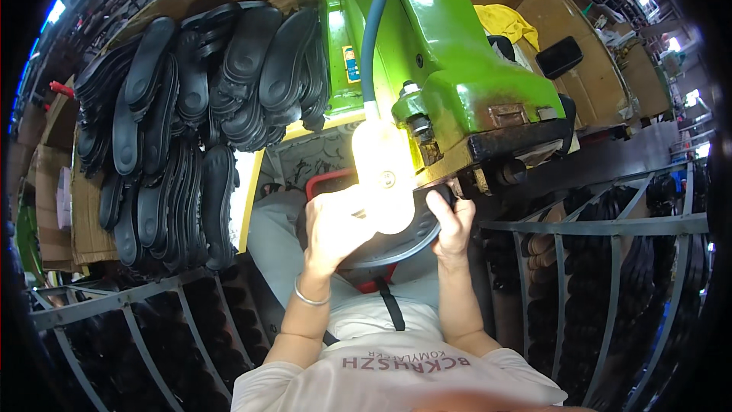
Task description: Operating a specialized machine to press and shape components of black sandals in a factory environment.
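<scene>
We count two bare hands and one black sole (419, 230) between them, held over the lap beneath the front of one green machine (450, 46). The right hand (453, 227) is closed on the sole's right end, thumb uppermost. The left hand (335, 230) is at the sole's left side; glare washes out its fingers, and we cannot tell whether they grip. We note one smooth metal bracelet (311, 297) on the left wrist. The sole is dark, with a curved, raised rim.

One lit lamp (383, 168), rounded and elongated, hangs on a grey flexible tube (374, 38) and partly covers the sole. The machine's casing is glossy and painted, its lower front edge worn.

To the left, one brown cardboard box (91, 236) bears stacked soles (244, 49), black, matt and overlapping too closely to count. We find one crumpled yellow cloth (509, 24) behind the machine, and two metal racks (595, 226), one each side.
</scene>
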A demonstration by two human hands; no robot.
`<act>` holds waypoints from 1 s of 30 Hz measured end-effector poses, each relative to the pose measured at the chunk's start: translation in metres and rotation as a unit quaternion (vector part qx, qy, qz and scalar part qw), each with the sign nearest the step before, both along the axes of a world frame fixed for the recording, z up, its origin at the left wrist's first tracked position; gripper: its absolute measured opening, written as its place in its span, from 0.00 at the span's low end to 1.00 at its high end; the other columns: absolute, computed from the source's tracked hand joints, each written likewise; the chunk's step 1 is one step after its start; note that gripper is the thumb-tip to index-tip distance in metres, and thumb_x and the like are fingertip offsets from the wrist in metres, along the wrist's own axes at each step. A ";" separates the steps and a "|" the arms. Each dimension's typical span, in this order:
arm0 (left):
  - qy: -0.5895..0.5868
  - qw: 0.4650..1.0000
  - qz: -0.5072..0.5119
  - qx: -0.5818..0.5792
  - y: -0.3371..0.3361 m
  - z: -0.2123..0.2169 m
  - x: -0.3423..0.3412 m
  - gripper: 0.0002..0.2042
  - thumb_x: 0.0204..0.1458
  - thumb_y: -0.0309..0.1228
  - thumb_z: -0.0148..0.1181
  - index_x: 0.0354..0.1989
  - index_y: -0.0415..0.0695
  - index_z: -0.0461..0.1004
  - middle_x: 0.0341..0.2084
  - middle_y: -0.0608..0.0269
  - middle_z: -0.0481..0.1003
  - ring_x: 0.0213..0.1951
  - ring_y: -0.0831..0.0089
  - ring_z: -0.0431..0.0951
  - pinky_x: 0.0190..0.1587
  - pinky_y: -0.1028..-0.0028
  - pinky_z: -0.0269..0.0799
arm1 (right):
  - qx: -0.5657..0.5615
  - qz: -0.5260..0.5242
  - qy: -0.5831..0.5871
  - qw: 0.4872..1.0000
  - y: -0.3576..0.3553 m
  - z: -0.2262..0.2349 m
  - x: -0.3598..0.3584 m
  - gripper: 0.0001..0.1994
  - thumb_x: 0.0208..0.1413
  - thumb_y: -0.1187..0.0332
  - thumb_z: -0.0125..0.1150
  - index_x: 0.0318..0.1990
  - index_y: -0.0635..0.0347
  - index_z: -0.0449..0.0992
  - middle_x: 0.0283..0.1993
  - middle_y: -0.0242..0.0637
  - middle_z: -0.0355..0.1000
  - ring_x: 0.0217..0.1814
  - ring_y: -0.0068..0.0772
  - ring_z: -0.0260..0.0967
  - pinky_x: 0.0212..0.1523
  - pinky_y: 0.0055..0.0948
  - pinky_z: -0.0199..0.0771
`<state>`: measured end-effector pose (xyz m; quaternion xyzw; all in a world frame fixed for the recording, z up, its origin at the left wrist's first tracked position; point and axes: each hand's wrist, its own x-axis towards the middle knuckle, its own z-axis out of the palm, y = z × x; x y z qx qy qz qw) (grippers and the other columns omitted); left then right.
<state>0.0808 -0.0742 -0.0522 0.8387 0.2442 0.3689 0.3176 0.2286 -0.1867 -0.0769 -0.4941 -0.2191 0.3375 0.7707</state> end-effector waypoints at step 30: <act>-0.217 0.818 -0.143 -0.513 -0.032 -0.048 0.020 0.10 0.55 0.29 0.56 0.39 0.35 0.74 0.32 0.64 0.74 0.32 0.77 0.72 0.35 0.76 0.69 | 0.013 0.042 -0.095 0.995 -0.015 -0.023 0.024 0.15 0.56 0.74 0.57 0.50 0.68 0.70 0.44 0.30 0.71 0.44 0.18 0.65 0.48 0.17 0.62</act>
